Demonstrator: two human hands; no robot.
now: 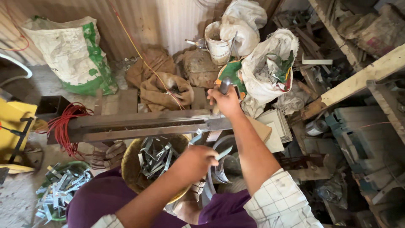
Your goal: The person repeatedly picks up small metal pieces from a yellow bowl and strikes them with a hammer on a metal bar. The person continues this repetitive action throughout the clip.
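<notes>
My right hand (227, 101) grips the dark handle of a tool (224, 85) raised above the right end of a long steel bar (139, 126). My left hand (195, 161) is closed on a thin flat metal strip (224, 152), whose tip pokes out to the right, just below the bar's end. Under my left forearm sits a yellowish round basin (128, 169) holding several bent grey metal pieces (155, 155). Purple cloth covers my knees at the bottom.
A pile of similar metal pieces (61, 185) lies at lower left. Red wire coil (63, 124) hangs at the bar's left end. Sacks (74, 52), a white bucket (217, 42) and burlap bags stand against the corrugated wall. Wooden planks (363, 78) and scrap crowd the right.
</notes>
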